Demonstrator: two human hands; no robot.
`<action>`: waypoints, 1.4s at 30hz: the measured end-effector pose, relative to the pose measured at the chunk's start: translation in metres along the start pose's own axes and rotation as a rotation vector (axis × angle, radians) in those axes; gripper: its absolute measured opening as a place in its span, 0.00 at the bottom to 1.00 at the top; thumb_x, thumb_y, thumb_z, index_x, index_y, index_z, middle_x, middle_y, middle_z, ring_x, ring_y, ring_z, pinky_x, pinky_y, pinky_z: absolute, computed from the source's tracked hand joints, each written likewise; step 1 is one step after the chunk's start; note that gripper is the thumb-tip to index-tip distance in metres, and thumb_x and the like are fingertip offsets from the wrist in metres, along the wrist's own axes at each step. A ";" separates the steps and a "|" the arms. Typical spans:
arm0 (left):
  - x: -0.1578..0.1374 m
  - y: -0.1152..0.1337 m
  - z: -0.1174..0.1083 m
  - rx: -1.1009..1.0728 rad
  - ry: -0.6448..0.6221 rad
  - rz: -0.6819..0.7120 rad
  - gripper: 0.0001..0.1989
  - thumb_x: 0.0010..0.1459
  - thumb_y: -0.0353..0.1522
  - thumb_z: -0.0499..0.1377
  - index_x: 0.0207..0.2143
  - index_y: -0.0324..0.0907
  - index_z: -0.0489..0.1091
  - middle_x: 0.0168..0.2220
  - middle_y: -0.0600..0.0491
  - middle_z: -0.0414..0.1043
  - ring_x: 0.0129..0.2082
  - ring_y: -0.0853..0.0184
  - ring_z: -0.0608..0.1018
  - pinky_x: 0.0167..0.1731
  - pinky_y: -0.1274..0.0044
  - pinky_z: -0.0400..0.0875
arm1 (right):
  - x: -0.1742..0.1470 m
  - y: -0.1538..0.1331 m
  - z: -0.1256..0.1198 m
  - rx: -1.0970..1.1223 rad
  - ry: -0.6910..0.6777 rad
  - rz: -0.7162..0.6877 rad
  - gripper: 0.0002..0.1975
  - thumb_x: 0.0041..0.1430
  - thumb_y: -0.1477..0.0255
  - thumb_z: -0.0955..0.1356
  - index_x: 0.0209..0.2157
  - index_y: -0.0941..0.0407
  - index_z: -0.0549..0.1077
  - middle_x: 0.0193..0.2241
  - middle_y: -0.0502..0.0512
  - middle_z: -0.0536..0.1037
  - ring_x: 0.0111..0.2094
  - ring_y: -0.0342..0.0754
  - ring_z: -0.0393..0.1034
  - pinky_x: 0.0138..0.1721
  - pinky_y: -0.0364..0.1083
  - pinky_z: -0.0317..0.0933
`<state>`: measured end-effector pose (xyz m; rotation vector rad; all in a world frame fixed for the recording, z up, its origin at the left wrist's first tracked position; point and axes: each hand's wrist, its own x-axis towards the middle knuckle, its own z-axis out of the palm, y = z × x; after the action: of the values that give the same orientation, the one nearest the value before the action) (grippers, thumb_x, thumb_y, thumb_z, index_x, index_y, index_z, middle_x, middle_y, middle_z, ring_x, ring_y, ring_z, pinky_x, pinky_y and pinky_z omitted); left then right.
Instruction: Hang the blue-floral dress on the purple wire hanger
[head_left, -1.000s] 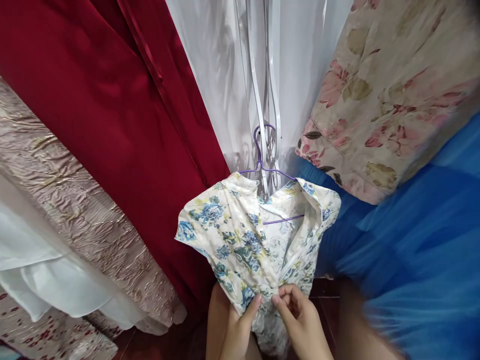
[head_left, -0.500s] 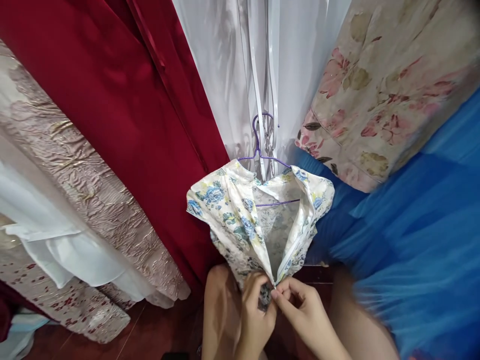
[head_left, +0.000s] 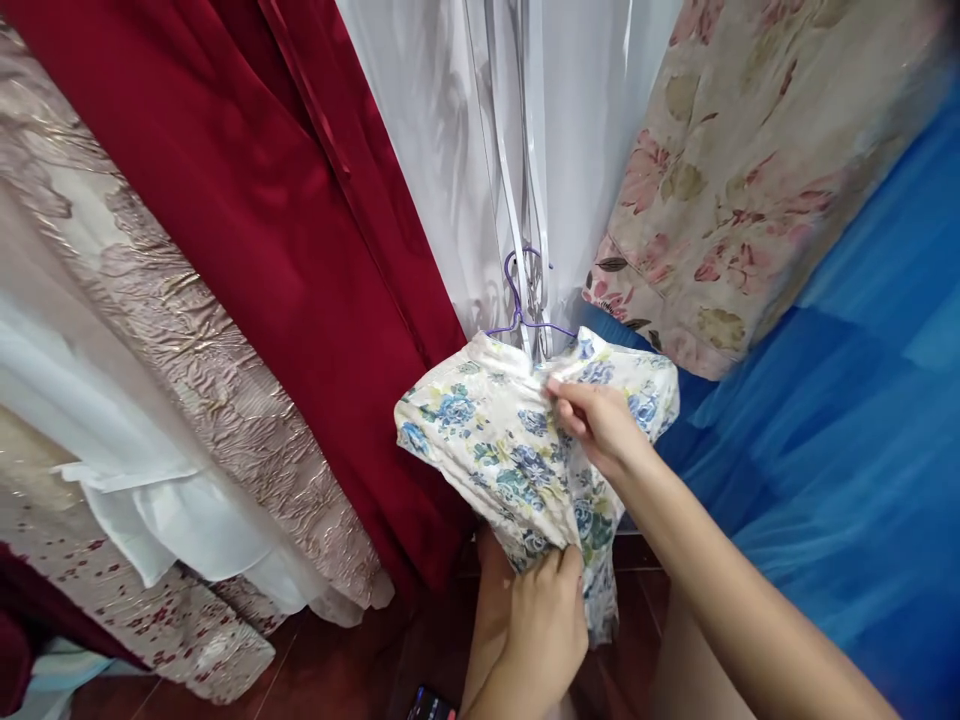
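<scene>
A white floral dress [head_left: 495,425] with blue roses and short sleeves hangs on a purple hanger [head_left: 517,318] in front of me. Its zip opening is now drawn together along the middle. My right hand [head_left: 596,415] is closed in a pinch at the neckline, at the top of that zip; the zipper pull is hidden by the fingertips. Lower down, my left hand [head_left: 546,605] is closed on the dress cloth beside the seam, around waist height. Below the hand, the lower part of the dress hangs between my knees.
White straps [head_left: 504,150] hang behind the hanger before white cloth [head_left: 585,120]. Red cloth [head_left: 300,250] and a pink textured garment [head_left: 187,290] hang left. A pink-flowered garment [head_left: 720,200] and blue tulle [head_left: 840,450] hang right. A phone [head_left: 431,703] is at the bottom edge.
My right hand has moved up from the bottom of the opening to the neckline, and the gaping zip has closed. My left hand remains low on the dress.
</scene>
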<state>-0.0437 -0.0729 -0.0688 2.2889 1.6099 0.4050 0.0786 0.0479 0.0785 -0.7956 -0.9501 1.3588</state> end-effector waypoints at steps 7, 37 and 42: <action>0.017 -0.019 -0.021 -0.013 -0.026 0.138 0.09 0.60 0.26 0.56 0.42 0.43 0.72 0.37 0.50 0.76 0.35 0.60 0.79 0.34 0.73 0.69 | 0.021 -0.010 0.020 0.004 0.004 -0.081 0.10 0.50 0.67 0.74 0.24 0.59 0.75 0.14 0.44 0.67 0.13 0.35 0.50 0.15 0.40 0.39; 0.140 -0.159 -0.136 -1.201 1.190 -0.236 0.21 0.49 0.47 0.66 0.29 0.38 0.67 0.22 0.59 0.62 0.21 0.76 0.65 0.25 0.82 0.62 | -0.028 0.058 -0.061 -0.428 -0.015 -0.018 0.15 0.56 0.63 0.71 0.22 0.56 0.66 0.13 0.42 0.61 0.16 0.38 0.50 0.20 0.41 0.43; 0.117 -0.145 -0.074 -1.132 0.887 -0.260 0.18 0.52 0.45 0.66 0.30 0.38 0.72 0.23 0.56 0.68 0.24 0.71 0.69 0.27 0.79 0.66 | -0.034 0.091 -0.109 -0.518 0.069 0.037 0.16 0.57 0.65 0.69 0.20 0.55 0.61 0.13 0.41 0.59 0.17 0.38 0.48 0.21 0.41 0.42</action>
<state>-0.1597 0.0907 -0.0545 1.0271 1.3249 1.8451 0.1393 0.0279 -0.0527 -1.2452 -1.2580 1.1170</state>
